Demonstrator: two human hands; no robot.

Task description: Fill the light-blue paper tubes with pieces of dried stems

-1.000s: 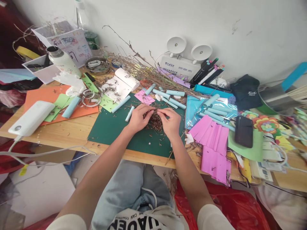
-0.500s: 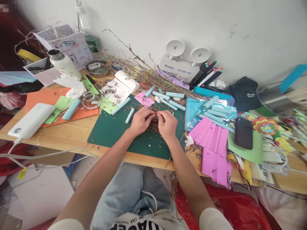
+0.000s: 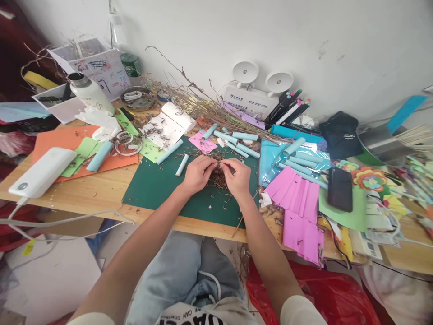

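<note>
Though small in the frame, reads plainly as a heap of dried brown bits (image 3: 219, 179): dark reddish-brown, crumbly and loose, shot through with thin stalk ends. Lies at the centre of the frame on a dark green mat (image 3: 158, 189), with stray flakes strewn over the mat and out onto the wooden table (image 3: 101, 189). Flanked by the left hand (image 3: 197, 174) and the right hand (image 3: 239, 179), both knuckles up, fingers curled, thumb and fingertips closed in a pinch at the upper edge of the heap and almost meeting there. Cannot tell which fragment sits in either pinch: too small, and covered by the fingers. Sides of the heap partly hidden under both hands. Behind it, toward the upper middle of the frame, a sprawl of dry twigs (image 3: 203, 101) along the wall, and just below them pale blue paper rolls (image 3: 241, 135) at the far edge of the mat. Right of centre, pink paper sheets (image 3: 301, 198) beside a black phone (image 3: 340, 188). At the left edge, a white power bank (image 3: 42, 171). Far right of the frame: smeared, crowded clutter, hard to make out.
</note>
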